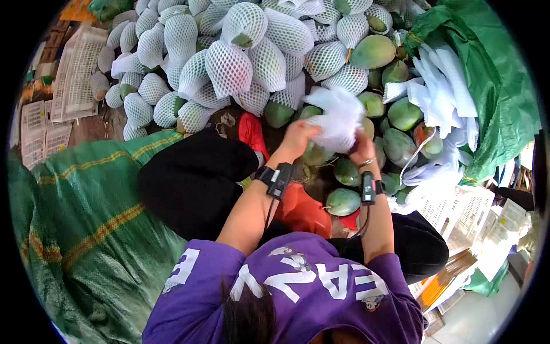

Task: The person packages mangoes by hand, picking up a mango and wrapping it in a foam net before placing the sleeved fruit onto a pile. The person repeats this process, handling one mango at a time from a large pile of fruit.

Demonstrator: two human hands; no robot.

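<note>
Between my two hands is a white foam net sleeve, bunched and slightly blurred. My left hand grips its left edge with the fingers closed. On the other side, my right hand closes on the lower right part, near something dark that I cannot make out. Whether a fruit is inside the net is hidden. Bare green mangoes lie below and to the right of my hands. Many net-wrapped mangoes are heaped beyond them.
White foam nets lie on a green sack at the right. Another green sack spreads at the left. White plastic crates stand at the far left, more at the right. Red plastic lies between my legs.
</note>
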